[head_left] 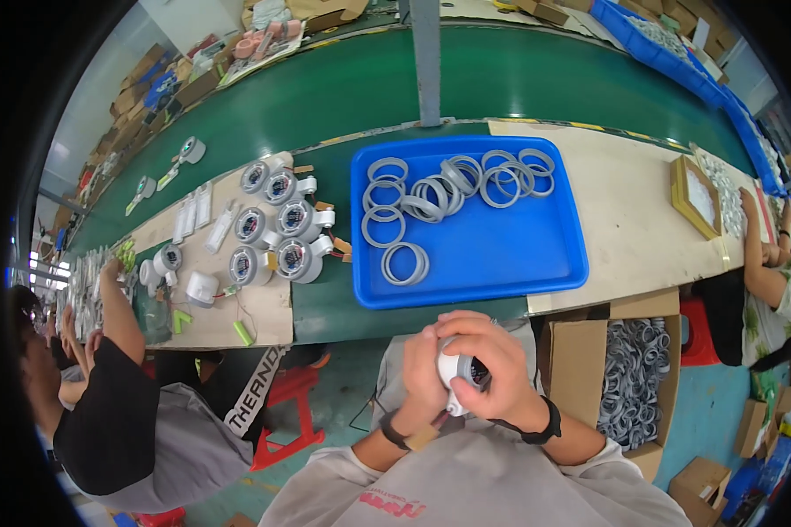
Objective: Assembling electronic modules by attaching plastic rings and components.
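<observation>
Close to my body, just off the table's near edge, both hands hold a white round housing (450, 362) with a grey ring and a dark circuit face. My left hand (424, 371) wraps its left side. My right hand (504, 364) curls over the right side and the ring, with the thumb low by the dark face. Wires ending in a tan piece (423, 436) hang below it by my left wrist. Beyond my hands stands a blue tray (492, 255) with several loose grey rings (404, 263). Left of the tray lie several similar housings (296, 218), dark faces up.
A cardboard box (576, 364) full of grey rings (633, 386) sits right of me, below table height. Co-workers sit at the left (141, 422) and right (769, 290). A metal post (426, 66) rises behind the tray, before a green belt (325, 88).
</observation>
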The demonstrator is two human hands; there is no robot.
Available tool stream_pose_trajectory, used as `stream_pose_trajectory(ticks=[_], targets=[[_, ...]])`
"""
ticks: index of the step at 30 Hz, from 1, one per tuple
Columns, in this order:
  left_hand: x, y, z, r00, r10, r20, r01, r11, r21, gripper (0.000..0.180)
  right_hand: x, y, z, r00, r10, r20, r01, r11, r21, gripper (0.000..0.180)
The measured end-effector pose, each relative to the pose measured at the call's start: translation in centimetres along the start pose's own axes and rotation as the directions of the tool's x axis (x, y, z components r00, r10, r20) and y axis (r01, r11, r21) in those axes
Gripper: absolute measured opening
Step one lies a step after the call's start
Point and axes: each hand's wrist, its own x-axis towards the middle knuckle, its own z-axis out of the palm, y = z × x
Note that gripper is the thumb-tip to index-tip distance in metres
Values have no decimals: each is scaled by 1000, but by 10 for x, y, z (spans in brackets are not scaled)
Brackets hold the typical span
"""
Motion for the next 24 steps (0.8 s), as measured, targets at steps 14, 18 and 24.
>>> stream_pose_trajectory(ticks=[14,18,24], targets=[[40,54,-48,816,327,476,-510,794,330,63,20,-4,-27,983,168,71,-182,928,325,54],[50,48,-109,974,228,15,-214,889,405,64,28,24,-89,927,203,-314,-173,977,122,30],[70,43,-175,960,274,-56,-132,620,773,68,17,81,-174,823,249,-511,-344,934,-100,26]])
